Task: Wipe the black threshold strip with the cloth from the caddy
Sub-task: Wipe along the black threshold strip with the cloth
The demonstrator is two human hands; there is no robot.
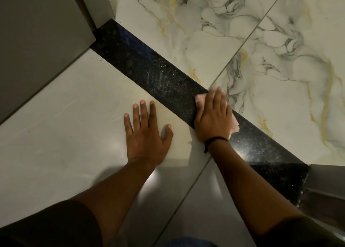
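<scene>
View: looking down from head height at a floor, with both bare forearms reaching forward from the bottom edge.
Strip [164, 78]: a black speckled stone band running diagonally from the upper left to the lower right, between two kinds of floor. Pale dusty smears show on its middle stretch.
Plain tile [65, 116]: glossy off-white floor on the near side of the strip, with a thin grout line running up toward the right wrist.
Marble tile [214, 31]: white floor with grey and yellow veins on the far side of the strip.
Cloth [235, 124]: pale pink, lying flat on the strip near its middle, mostly hidden under the right hand. One corner shows past the fingertips and another edge past the little-finger side.
Right hand [212, 116]: palm down on the cloth, fingers straight and close together, pressing it flat against the strip. The fingertips reach the far edge of the strip.
Band [214, 141]: a thin black band circles the right wrist.
Left hand [147, 134]: flat on the plain tile just beside the strip, not touching it, fingers spread apart and thumb pointing out toward the strip. It holds nothing.
Door frame [37, 41]: grey upright surfaces at the upper left, where the strip ends.
Lower right: another grey surface meets the strip's other end; what it is cannot be told.
</scene>
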